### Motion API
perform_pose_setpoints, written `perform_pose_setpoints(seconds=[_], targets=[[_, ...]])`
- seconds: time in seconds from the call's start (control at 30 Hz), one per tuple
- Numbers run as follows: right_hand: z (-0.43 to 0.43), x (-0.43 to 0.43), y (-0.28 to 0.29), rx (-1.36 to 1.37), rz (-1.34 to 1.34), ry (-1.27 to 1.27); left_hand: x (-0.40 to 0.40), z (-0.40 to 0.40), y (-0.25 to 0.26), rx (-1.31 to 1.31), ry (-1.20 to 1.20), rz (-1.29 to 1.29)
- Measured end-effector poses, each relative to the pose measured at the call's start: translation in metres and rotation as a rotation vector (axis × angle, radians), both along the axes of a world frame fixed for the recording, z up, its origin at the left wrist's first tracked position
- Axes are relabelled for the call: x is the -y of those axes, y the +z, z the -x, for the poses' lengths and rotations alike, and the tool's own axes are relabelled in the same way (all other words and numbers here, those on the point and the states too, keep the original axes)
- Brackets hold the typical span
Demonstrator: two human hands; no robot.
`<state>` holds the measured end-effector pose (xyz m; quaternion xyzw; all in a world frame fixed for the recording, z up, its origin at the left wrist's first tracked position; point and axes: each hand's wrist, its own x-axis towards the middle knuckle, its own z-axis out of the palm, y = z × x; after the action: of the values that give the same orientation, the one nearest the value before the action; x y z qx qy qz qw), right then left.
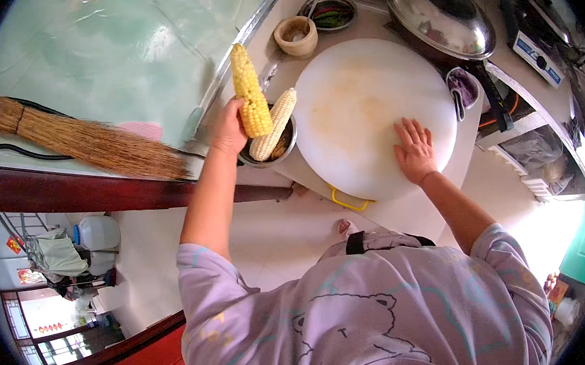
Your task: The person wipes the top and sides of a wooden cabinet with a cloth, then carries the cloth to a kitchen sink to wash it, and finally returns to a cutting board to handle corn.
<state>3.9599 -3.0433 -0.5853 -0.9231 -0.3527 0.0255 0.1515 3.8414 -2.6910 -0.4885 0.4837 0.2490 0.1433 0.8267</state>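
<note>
My left hand (229, 127) grips a yellow ear of corn (250, 92) near its lower end, with the ear pointing up and away from me. Beside it a pale white ear of corn (276, 124) leans in a metal bowl (293, 142), which also holds something brown. On the large round white cutting board (368, 97) my right hand (416, 152) lies palm down with its fingers spread, holding nothing. Light brown stains mark the board's middle, and a yellow handle (347, 201) sticks out at its near edge.
Beyond the board are a mortar (296, 37), a bowl of peppers (330, 13) and a lidded wok (440, 18), its handle reaching down the right side. A folded cloth (462, 88) sits by the board's right edge. A straw broom (79, 133) lies on the green-covered surface at left.
</note>
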Motion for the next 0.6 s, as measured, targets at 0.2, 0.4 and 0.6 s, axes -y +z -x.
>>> perform_pose_setpoints(seconds=[0.2,0.4,0.6], targets=[[0.000,-0.002,0.001,0.005,0.013,0.032,0.076,-0.040,-0.057,-0.141,-0.106,-0.671],[0.000,-0.001,0.000,0.043,0.016,0.014,0.141,-0.063,-0.063,-0.394,-0.323,-1.208],[0.001,0.002,-0.001,0.050,0.001,0.007,0.111,-0.042,-0.057,-0.091,0.118,-1.374]])
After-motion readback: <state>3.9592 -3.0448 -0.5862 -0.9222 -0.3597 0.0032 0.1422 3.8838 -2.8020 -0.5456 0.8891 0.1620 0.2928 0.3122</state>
